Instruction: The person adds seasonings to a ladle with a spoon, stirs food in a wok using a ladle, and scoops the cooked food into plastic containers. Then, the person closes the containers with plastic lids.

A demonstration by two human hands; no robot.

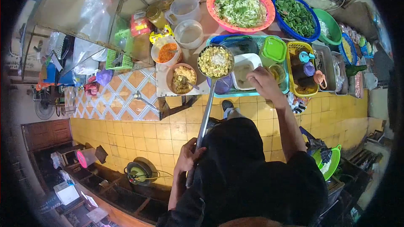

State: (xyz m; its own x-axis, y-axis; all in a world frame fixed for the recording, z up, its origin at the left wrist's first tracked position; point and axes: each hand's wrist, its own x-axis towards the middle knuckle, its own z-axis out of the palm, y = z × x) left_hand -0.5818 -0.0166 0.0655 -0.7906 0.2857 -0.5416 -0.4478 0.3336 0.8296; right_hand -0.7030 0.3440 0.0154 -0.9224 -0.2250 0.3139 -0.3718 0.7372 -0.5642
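My left hand (190, 155) is wrapped round the long metal handle of a ladle (207, 120). The ladle's round bowl is held level at the table's front edge, filled with a yellowish chopped mixture (214, 61) with a whitish patch on top. My right hand (264, 82) hovers over the right side of a white rectangular container (243, 85), fingers drawn together. Whatever those fingers may hold is too small to make out. Close by are a tub with a green lid (273, 49) and a small jar of yellowish stuff (277, 74).
Left of the ladle stand a bowl of yellow food with a spoon (171, 83) and a tub of orange paste (156, 54). Behind are a pink basin of shredded cabbage (211, 10) and a blue basin of greens (314, 33). A yellow basket (290, 90) holds bottles.
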